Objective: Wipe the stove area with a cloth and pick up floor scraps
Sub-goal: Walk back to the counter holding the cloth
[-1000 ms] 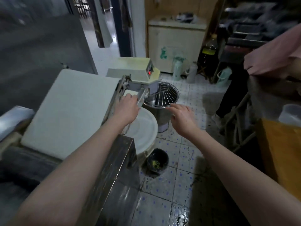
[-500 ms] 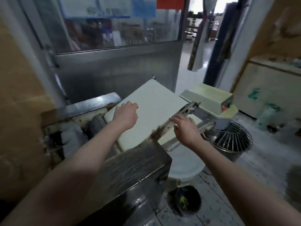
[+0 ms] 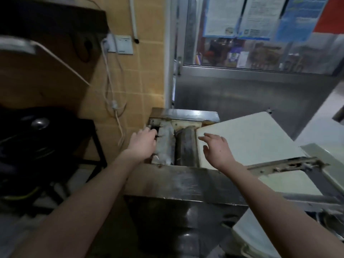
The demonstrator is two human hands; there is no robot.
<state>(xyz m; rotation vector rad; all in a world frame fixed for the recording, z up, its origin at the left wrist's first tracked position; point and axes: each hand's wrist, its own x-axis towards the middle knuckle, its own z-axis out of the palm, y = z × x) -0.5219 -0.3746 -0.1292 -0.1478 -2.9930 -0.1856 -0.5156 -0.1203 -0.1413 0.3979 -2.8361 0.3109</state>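
- No cloth shows for certain. The likeliest thing is a pale grey, crumpled strip lying in the top of the machine; blur leaves it unclear whether it is cloth or a floured part.
- The strip's long axis runs straight away from the person, alongside the dark roller just to its right.
- The left hand is the nearer one. It sits just left of the strip, at its far end, so the strip lies to that hand's right.
- Its fingers bend down toward a dark gap there; it cannot be told whether they pinch anything.
- The right hand is across the roller, over the near-left corner of the white board. Its fingers are spread and it holds nothing.
- The stove area is probably the dark stand on the left. No floor scraps are in view.
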